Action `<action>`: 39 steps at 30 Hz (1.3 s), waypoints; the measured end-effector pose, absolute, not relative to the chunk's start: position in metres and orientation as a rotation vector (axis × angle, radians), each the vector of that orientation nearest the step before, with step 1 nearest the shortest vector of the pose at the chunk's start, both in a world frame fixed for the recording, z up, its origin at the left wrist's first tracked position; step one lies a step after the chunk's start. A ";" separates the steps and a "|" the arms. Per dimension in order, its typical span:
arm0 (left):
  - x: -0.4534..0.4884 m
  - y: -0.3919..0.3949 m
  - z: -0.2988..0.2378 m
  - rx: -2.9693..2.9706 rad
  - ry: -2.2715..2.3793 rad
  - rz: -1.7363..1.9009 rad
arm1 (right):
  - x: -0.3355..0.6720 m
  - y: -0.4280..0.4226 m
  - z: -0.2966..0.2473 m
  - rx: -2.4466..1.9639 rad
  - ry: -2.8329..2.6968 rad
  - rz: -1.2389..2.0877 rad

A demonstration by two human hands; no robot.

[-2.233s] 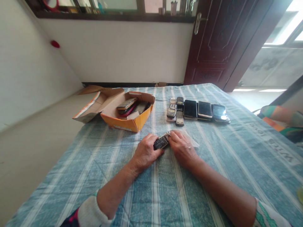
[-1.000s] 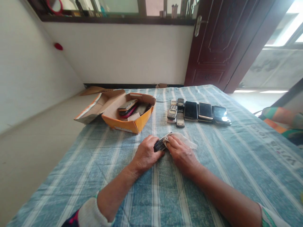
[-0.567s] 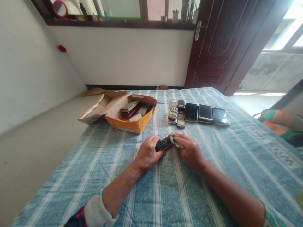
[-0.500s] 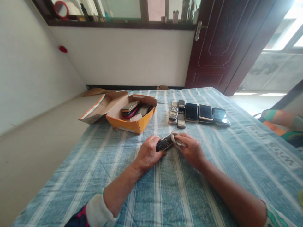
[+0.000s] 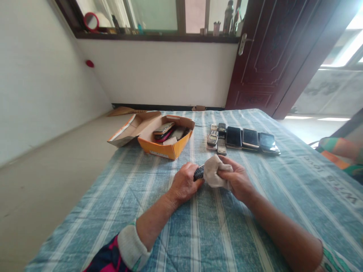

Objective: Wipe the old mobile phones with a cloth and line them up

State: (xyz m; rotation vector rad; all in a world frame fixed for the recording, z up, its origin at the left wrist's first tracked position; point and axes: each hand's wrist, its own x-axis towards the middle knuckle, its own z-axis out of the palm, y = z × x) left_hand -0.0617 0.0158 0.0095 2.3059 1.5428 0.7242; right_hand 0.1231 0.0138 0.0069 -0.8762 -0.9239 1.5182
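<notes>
My left hand (image 5: 185, 182) is closed around the lower end of a dark keypad mobile phone (image 5: 199, 173), held just above the striped cover. Only part of its keys shows. A crumpled whitish cloth (image 5: 214, 172) hides the phone's other end. My right hand (image 5: 237, 178) pinches this cloth against the phone from the right. Beyond my hands, an orange cardboard box (image 5: 159, 148) stands with its lid flipped to the left and several phones (image 5: 164, 130) inside. To its right lie small keypad phones (image 5: 212, 139) and larger touchscreen phones (image 5: 234, 136) in a row.
A blue and white striped cover (image 5: 176, 234) spreads under everything. Behind it are a white wall, a window sill with a round mirror (image 5: 91, 22), and a dark red door (image 5: 263, 56). Colourful fabric (image 5: 337, 151) lies at the right edge.
My right hand has spread the cloth over the phone's upper end, which showed before. My left hand keeps its grip. The whole view has shifted slightly.
</notes>
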 end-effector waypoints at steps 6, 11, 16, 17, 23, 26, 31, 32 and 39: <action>-0.062 0.015 0.009 2.328 1.605 0.759 | 0.125 0.013 0.011 -0.829 -0.825 1.616; -0.061 0.010 0.017 2.247 1.552 1.113 | 0.129 0.013 0.009 -0.756 -0.791 1.721; -0.050 -0.003 0.033 1.982 1.353 1.218 | 0.128 0.015 0.007 -0.732 -0.741 1.754; -0.047 -0.006 0.036 1.922 1.300 1.191 | 0.128 0.015 0.006 -0.729 -0.739 1.764; -0.039 -0.016 0.037 1.742 1.244 1.131 | 0.124 0.012 0.007 -0.667 -0.748 1.861; -0.039 -0.018 0.040 1.708 1.307 1.181 | 0.123 0.012 0.006 -0.663 -0.758 1.875; -0.040 -0.023 0.050 1.793 1.384 1.211 | 0.122 0.015 0.000 -0.669 -0.724 1.875; -0.040 -0.024 0.051 1.817 1.399 1.213 | 0.122 0.016 -0.001 -0.675 -0.713 1.874; -0.050 -0.017 0.045 1.849 1.444 1.230 | 0.121 0.019 -0.002 -0.659 -0.663 1.872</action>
